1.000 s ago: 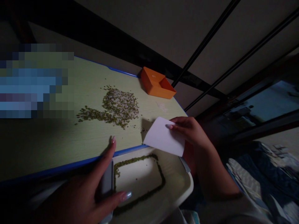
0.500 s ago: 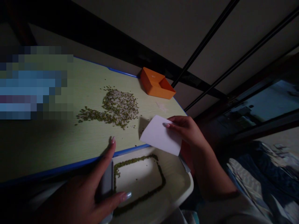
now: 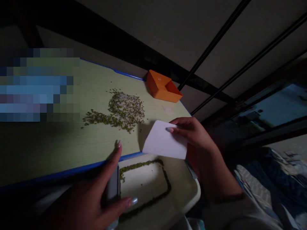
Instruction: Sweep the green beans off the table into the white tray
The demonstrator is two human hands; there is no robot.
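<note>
Silver-nailed, the left hand (image 3: 88, 195) spreads its visible fingers across the left end of the tub (image 3: 189, 195), lower centre. Mid-frame, the green seeds (image 3: 126, 108) lie unchanged; right of them, the right hand (image 3: 193, 134) pinches the white card (image 3: 163, 140), its corner now lowered to the table edge (image 3: 131, 155), apparently sparing the heap.

Card (image 3: 163, 140) in my right grip (image 3: 187, 131): smooth, matt, paper-like | bin (image 3: 183, 180): smooth, plastic-looking, faint sheen | grains (image 3: 127, 108): rough-textured layer | tabletop (image 3: 98, 151): fine wood-like grain, satin | blue edging (image 3: 129, 74): glossy, plastic-looking | orange box (image 3: 165, 95): smooth, matt | heaped cloth (image 3: 256, 183): soft, creased
</note>
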